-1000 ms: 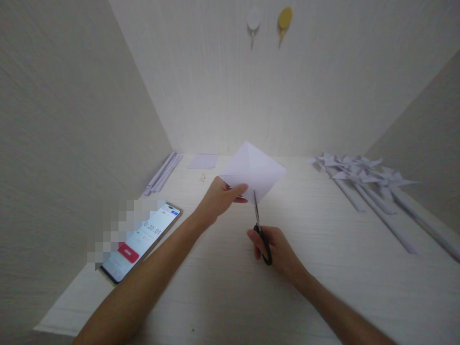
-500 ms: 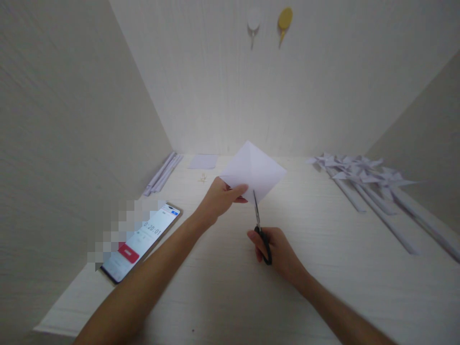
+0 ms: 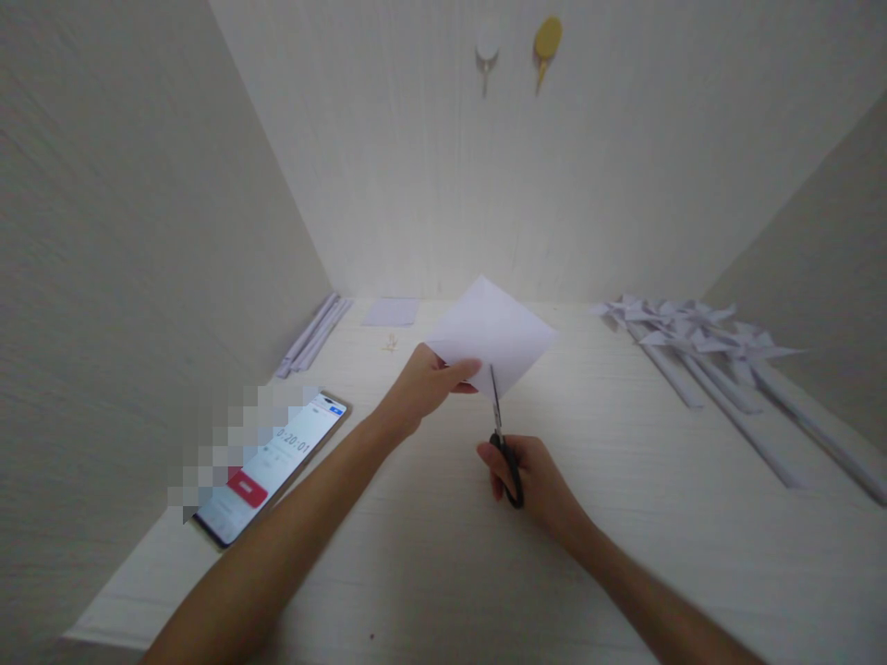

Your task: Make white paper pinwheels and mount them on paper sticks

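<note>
A square sheet of white paper (image 3: 493, 323) is held up in the middle, turned with a corner toward me. My left hand (image 3: 433, 383) pinches its left lower side, thumb on top and fingers beneath. In my right hand (image 3: 530, 476) is a pair of scissors (image 3: 511, 466) with black handles, my fingers closed round the loops. The blades point away from me and reach the near corner of the paper, one blade lying over its face. Whether they have cut into it I cannot tell.
Several paper pinwheels (image 3: 693, 328) on rolled paper sticks lie at the right. Rolled paper sticks (image 3: 315, 334), flat paper (image 3: 391, 312) and small yellowish bits (image 3: 390, 344) lie at the back left. A phone (image 3: 277, 466) showing a timer rests at left. Two round hooks (image 3: 547, 39) hang on the wall.
The paper has shifted very slightly to the right and toward me against the scissors. Both hands keep their hold and nearly the same place.
</note>
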Demonstrator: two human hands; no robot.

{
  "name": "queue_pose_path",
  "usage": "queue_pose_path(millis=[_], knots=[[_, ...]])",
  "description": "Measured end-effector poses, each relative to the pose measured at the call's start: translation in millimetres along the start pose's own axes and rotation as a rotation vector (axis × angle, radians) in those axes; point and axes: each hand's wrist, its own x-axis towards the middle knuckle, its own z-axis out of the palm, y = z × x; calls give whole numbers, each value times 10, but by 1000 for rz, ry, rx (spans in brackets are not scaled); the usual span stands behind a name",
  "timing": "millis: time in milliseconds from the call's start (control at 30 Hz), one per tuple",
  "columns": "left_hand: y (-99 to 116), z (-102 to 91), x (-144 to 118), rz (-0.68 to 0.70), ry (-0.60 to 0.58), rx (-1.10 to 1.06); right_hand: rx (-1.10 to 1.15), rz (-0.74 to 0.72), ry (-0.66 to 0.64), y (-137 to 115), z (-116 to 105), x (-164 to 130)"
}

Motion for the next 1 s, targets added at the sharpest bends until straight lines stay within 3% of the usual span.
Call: queue_pose_path(millis=[333, 1000], knots=[[-57, 73, -20, -51, -91, 74, 61, -30, 35, -43, -12, -2], [-89, 102, -32, -67, -110, 70, 104, -23, 37, -69, -18, -13]])
